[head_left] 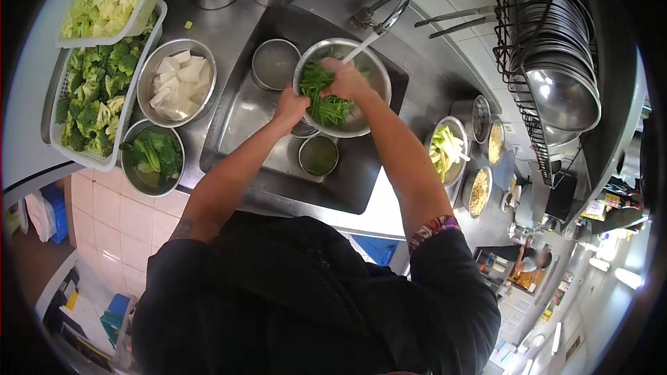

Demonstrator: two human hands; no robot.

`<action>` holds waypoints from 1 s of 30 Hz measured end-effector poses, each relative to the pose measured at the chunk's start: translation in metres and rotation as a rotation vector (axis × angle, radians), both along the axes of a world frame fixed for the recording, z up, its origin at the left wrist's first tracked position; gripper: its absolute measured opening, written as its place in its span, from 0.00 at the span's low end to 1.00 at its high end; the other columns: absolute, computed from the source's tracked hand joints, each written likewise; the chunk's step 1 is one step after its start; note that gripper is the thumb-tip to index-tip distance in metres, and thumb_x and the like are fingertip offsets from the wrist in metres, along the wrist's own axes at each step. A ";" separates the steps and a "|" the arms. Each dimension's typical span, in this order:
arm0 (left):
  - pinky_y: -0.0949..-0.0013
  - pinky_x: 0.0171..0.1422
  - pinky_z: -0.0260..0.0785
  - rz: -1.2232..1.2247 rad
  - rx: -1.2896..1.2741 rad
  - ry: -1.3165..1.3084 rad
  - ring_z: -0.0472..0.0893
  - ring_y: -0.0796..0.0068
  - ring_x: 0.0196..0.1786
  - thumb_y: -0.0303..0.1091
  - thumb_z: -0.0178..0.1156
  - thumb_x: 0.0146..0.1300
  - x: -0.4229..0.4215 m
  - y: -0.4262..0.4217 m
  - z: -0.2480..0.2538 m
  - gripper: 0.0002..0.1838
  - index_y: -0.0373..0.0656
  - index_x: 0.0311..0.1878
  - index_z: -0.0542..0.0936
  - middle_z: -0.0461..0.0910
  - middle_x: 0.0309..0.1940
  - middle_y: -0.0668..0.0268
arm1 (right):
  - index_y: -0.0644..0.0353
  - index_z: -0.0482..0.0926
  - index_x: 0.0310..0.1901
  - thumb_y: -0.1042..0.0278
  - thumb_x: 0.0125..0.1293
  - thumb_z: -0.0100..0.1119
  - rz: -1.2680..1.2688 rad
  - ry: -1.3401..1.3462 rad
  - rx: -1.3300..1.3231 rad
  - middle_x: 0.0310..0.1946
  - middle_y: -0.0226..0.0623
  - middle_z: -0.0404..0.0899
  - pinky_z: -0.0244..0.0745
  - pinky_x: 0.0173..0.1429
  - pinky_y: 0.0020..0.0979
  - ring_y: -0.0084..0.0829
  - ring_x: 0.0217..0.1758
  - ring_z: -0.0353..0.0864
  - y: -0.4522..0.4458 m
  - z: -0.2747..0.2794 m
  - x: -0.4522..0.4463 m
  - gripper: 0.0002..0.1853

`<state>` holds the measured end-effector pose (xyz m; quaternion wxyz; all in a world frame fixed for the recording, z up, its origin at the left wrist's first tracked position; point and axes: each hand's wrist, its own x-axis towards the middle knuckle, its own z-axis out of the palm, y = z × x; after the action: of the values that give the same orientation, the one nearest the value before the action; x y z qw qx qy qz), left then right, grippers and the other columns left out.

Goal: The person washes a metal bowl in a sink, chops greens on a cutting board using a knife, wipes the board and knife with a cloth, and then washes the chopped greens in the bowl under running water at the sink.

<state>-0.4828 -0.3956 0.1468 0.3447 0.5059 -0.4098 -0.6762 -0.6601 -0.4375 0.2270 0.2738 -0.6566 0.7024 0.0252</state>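
Left hand (292, 107): closed at the left rim of the metal bowl (378, 83), upper middle of the frame; the rim appears to be pinched there, though the undersides of the fingers are hidden.
Right hand (346, 82): lowered into the bowl over the greens (329, 110); its fingers are blurred and partly covered, so whether any strands are gripped cannot be told.
Greens: heaped in the left and lower part of the bowl, upper middle of the frame, in a loose tangle of thin pieces.
Handling of the greens: judged light and limp rather than stiff; when wet, they are likely to be slippery and easily lost from a pinch. They are best gathered from beneath as a loose handful with spread fingers, since tender strands may be bruised by a hard squeeze.
Handling of the bowl: judged stiff, smooth and fairly light by itself, but made heavier by any water inside; it is best held at the rim, on opposite sides for a lift, as wet metal may be slick.
Running water (360, 48): directed from the faucet (397, 8), upper middle of the frame, toward the right hand.
Sink (233, 132): overhung by the bowl; a small container (319, 156) is seen just below the bowl's lower edge, while the bowl's support is hidden.
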 end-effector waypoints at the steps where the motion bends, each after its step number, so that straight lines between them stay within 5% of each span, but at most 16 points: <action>1: 0.61 0.57 0.72 -0.002 -0.002 0.001 0.83 0.57 0.52 0.25 0.59 0.54 -0.001 0.000 0.001 0.26 0.33 0.60 0.74 0.84 0.48 0.51 | 0.41 0.72 0.67 0.63 0.45 0.81 0.033 0.036 0.033 0.70 0.54 0.64 0.69 0.71 0.48 0.55 0.70 0.69 -0.003 -0.006 -0.001 0.44; 4: 0.65 0.54 0.73 0.061 -0.020 0.098 0.81 0.67 0.49 0.24 0.59 0.52 0.000 -0.003 -0.016 0.27 0.29 0.58 0.74 0.83 0.48 0.54 | 0.45 0.79 0.60 0.66 0.47 0.79 0.088 0.123 0.024 0.64 0.50 0.69 0.72 0.67 0.47 0.53 0.66 0.72 -0.009 -0.001 0.001 0.34; 6: 0.60 0.57 0.72 -0.085 0.160 -0.070 0.83 0.54 0.52 0.25 0.59 0.54 0.007 -0.014 -0.023 0.27 0.32 0.60 0.73 0.83 0.49 0.47 | 0.48 0.82 0.57 0.67 0.48 0.78 0.116 0.175 -0.012 0.61 0.48 0.72 0.73 0.65 0.47 0.52 0.64 0.74 -0.007 -0.006 -0.004 0.30; 8: 0.59 0.58 0.72 0.066 0.055 -0.072 0.83 0.52 0.54 0.25 0.58 0.55 0.002 -0.013 -0.027 0.28 0.32 0.62 0.71 0.82 0.50 0.46 | 0.49 0.81 0.58 0.67 0.49 0.78 0.282 0.020 -0.354 0.57 0.47 0.74 0.73 0.65 0.45 0.51 0.63 0.74 -0.006 -0.003 -0.010 0.31; 10: 0.57 0.60 0.71 0.094 0.068 -0.105 0.82 0.49 0.56 0.26 0.57 0.56 0.001 -0.018 -0.036 0.28 0.31 0.62 0.70 0.82 0.52 0.45 | 0.51 0.81 0.59 0.66 0.49 0.78 0.255 -0.119 -0.203 0.59 0.48 0.73 0.72 0.67 0.43 0.50 0.64 0.74 -0.006 0.003 -0.012 0.31; 13: 0.56 0.61 0.71 0.110 0.077 -0.064 0.81 0.47 0.57 0.26 0.57 0.56 0.004 -0.014 -0.013 0.27 0.32 0.62 0.70 0.82 0.52 0.45 | 0.45 0.74 0.66 0.63 0.48 0.80 0.324 -0.185 -0.064 0.64 0.48 0.68 0.73 0.67 0.44 0.54 0.66 0.72 -0.003 0.009 -0.009 0.40; 15: 0.56 0.62 0.70 0.103 0.015 -0.070 0.81 0.47 0.57 0.26 0.58 0.56 -0.001 -0.010 0.003 0.27 0.32 0.62 0.70 0.82 0.52 0.45 | 0.37 0.67 0.71 0.57 0.47 0.80 0.254 0.269 -0.134 0.70 0.49 0.62 0.74 0.67 0.50 0.60 0.69 0.69 0.018 0.022 0.023 0.47; 18: 0.57 0.62 0.70 0.077 -0.077 -0.071 0.81 0.48 0.58 0.27 0.58 0.56 -0.001 -0.008 0.009 0.28 0.32 0.62 0.71 0.82 0.53 0.45 | 0.34 0.62 0.73 0.56 0.47 0.80 0.187 0.246 -0.089 0.71 0.48 0.59 0.76 0.64 0.52 0.64 0.67 0.70 0.003 0.024 0.025 0.50; 23: 0.57 0.63 0.70 0.050 -0.076 -0.006 0.81 0.49 0.58 0.27 0.59 0.56 0.009 -0.005 -0.020 0.28 0.33 0.62 0.71 0.82 0.53 0.46 | 0.43 0.75 0.64 0.57 0.51 0.77 0.139 0.198 -0.117 0.66 0.49 0.69 0.77 0.64 0.46 0.53 0.65 0.76 -0.016 -0.005 -0.003 0.36; 25: 0.57 0.62 0.70 0.098 -0.001 -0.027 0.81 0.50 0.58 0.28 0.59 0.56 0.007 -0.009 -0.049 0.27 0.32 0.61 0.71 0.82 0.52 0.47 | 0.50 0.80 0.57 0.55 0.52 0.76 -0.069 -0.067 -0.232 0.64 0.47 0.74 0.76 0.66 0.44 0.50 0.64 0.77 -0.016 -0.004 -0.004 0.29; 28: 0.56 0.62 0.71 0.135 0.013 -0.044 0.81 0.47 0.58 0.28 0.59 0.56 0.011 -0.012 -0.041 0.27 0.32 0.61 0.71 0.82 0.52 0.45 | 0.54 0.81 0.55 0.54 0.53 0.77 -0.022 -0.179 -0.074 0.58 0.49 0.78 0.73 0.64 0.43 0.50 0.63 0.78 -0.017 -0.005 -0.016 0.29; 29: 0.56 0.62 0.71 0.136 0.011 -0.043 0.81 0.47 0.58 0.28 0.59 0.56 0.011 -0.014 -0.037 0.27 0.32 0.61 0.71 0.82 0.52 0.45 | 0.55 0.80 0.56 0.51 0.51 0.78 0.274 -0.037 -0.095 0.61 0.47 0.77 0.73 0.66 0.44 0.48 0.65 0.77 -0.016 -0.003 -0.020 0.32; 30: 0.55 0.62 0.71 0.128 -0.014 -0.131 0.82 0.46 0.57 0.28 0.59 0.56 0.010 -0.014 -0.033 0.27 0.32 0.61 0.71 0.82 0.51 0.44 | 0.55 0.80 0.56 0.51 0.51 0.78 0.273 -0.035 -0.097 0.61 0.47 0.77 0.73 0.66 0.44 0.48 0.65 0.77 -0.014 -0.005 -0.021 0.32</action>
<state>-0.4725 -0.4092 0.1138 0.3632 0.5718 -0.4029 -0.6154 -0.6814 -0.4512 0.2223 0.2480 -0.7589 0.6019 0.0165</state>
